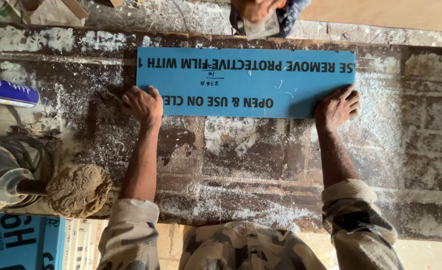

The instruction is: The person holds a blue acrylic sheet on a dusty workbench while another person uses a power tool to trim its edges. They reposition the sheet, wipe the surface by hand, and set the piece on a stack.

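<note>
Dust-caked, worn dark workbench [241,165] carries the work, its surface streaked with white powder and shavings. Nearest the viewer, camouflage-pattern sleeves lead up to both hands. At near left a power tool [6,180] lies with a matted, dirty buffing pad [78,191] on its spindle; a blue printed board offcut [21,242] sits below it.

Left hand [143,104] rests flat, fingers spread, on the lower left corner of the blue panel [246,82]; right hand [337,107] presses likewise, open-palmed, on the lower right corner. Neither grips; both bear down.

Panel lies flat mid-bench, long side across, covered in blue printed film. Judged thin, rigid and light; the film face is likely slick under dusty palms, and edges or corners offer the surest hold. Surface is probably prone to scratching from grit beneath.

Further left, a blue and yellow spray can [6,91] lies on its side; contents not visible. At far edge, another person's hand [256,10] holds a small pale block [262,27]
</note>
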